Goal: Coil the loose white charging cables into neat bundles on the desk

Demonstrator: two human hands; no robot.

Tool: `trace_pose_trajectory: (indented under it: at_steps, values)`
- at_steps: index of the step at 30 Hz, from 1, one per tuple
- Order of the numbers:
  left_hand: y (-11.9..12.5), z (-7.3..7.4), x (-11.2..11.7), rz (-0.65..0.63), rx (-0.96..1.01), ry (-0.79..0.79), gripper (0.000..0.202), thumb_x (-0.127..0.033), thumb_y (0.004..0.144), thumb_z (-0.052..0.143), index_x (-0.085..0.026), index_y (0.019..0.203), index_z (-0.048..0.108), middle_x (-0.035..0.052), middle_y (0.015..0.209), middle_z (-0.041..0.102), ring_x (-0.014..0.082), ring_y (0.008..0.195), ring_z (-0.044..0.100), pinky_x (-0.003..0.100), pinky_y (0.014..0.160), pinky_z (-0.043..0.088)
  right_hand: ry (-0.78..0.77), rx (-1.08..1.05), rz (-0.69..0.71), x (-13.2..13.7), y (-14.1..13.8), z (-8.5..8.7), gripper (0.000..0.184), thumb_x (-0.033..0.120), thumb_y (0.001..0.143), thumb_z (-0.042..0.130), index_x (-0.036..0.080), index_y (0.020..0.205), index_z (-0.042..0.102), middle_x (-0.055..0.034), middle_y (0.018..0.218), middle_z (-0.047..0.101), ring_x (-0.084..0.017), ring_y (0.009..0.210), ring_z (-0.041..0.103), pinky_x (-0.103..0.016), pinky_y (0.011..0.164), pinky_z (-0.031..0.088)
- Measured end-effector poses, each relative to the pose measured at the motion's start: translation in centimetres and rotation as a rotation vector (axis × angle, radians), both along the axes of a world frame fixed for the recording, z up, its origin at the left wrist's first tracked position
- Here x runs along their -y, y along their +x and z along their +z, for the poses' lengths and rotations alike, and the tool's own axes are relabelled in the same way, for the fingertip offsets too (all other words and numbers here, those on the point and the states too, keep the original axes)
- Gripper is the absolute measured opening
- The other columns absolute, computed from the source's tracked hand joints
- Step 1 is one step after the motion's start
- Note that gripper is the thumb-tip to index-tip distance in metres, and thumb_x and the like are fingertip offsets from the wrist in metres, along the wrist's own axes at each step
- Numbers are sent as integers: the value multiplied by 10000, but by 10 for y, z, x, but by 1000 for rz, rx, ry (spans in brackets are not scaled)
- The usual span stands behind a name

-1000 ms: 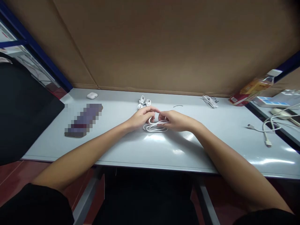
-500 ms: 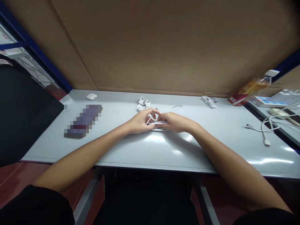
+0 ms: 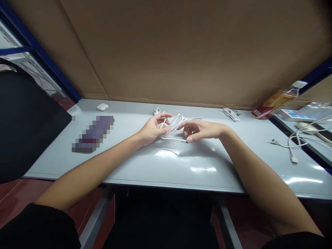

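My left hand (image 3: 155, 128) is closed on a loosely coiled white cable (image 3: 177, 123), with the loops sticking out to the right past the thumb and fingers. One end of this cable runs along below the coil, and its connector lies just by my right thumb. My right hand (image 3: 199, 130) hovers beside the coil, fingers curved and thumb apart from them, gripping nothing that I can see. Behind my left hand, partly covered, is a tied bundle of white cable (image 3: 157, 111). A thin black tie (image 3: 197, 119) lies behind my right hand.
On the grey table (image 3: 145, 166) are a white earbud case (image 3: 103, 107), a blurred-out phone-shaped object (image 3: 93, 134) and another white cable bundle (image 3: 231, 114). At right, a drink bottle (image 3: 276, 102) leans against the board, and a loose white cable (image 3: 294, 145) hangs over a neighbouring surface.
My right hand has let go of the coil and moved a little right. The coil, in my left hand, now stands tilted up with its connector end hanging free.
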State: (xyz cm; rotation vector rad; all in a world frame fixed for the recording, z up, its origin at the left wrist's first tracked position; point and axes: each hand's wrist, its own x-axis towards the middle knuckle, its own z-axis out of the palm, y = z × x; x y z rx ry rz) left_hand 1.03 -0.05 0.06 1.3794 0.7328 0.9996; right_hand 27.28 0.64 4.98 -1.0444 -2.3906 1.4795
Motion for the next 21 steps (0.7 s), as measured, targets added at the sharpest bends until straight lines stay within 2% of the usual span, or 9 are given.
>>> trace_pose_trajectory:
  at_steps: [2, 5, 7, 11, 13, 17, 21]
  values:
    - [1, -2, -1, 40, 24, -27, 567, -233, 695, 867, -205, 1207, 625, 18, 1007, 568, 113, 794, 609, 259, 739, 515, 61, 109, 4, 3, -5, 0, 594, 556, 761, 803, 234, 1243, 673, -47, 992, 674, -197, 866, 594, -307, 730, 461]
    - [3, -4, 0, 109, 12, -52, 538, -199, 697, 857, -199, 1187, 636, 8, 983, 568, 95, 749, 599, 244, 705, 503, 64, 121, 43, 12, -18, 2, 498, 578, 790, 762, 236, 1148, 712, -41, 963, 713, -204, 858, 625, -306, 718, 466]
    - [4, -5, 1, 128, 19, -86, 529, -196, 703, 852, -200, 1184, 632, -3, 959, 567, 92, 722, 606, 249, 692, 504, 69, 110, 14, 18, -27, 2, 466, 568, 788, 762, 227, 1103, 713, -28, 886, 721, -191, 790, 628, -295, 674, 454]
    - [4, -5, 0, 118, 66, -161, 563, -215, 694, 871, -199, 1193, 610, -21, 904, 557, 114, 734, 638, 270, 704, 524, 148, 93, -63, 22, -34, 2, 328, 520, 864, 683, 193, 860, 700, -22, 766, 699, -146, 645, 566, -273, 583, 393]
    - [3, -3, -1, 114, 55, -155, 566, -225, 690, 884, -200, 1189, 619, -19, 912, 555, 110, 734, 633, 263, 695, 520, 170, 83, -85, 20, -29, 5, 347, 524, 889, 649, 190, 815, 708, -30, 759, 704, -147, 641, 565, -275, 580, 388]
    - [-2, 5, -2, 115, -4, -104, 511, -222, 705, 869, -204, 1166, 649, -7, 947, 545, 149, 837, 677, 277, 743, 524, 175, 175, -145, 12, -5, 17, 379, 575, 850, 678, 209, 848, 776, -41, 784, 725, -164, 671, 576, -287, 589, 387]
    - [-8, 9, -5, 147, -218, 31, 452, -240, 726, 847, -214, 1149, 689, 13, 967, 586, 163, 881, 663, 287, 771, 510, 165, 330, -142, 5, 20, 26, 358, 575, 805, 716, 228, 817, 805, -42, 801, 732, -184, 717, 597, -295, 608, 394]
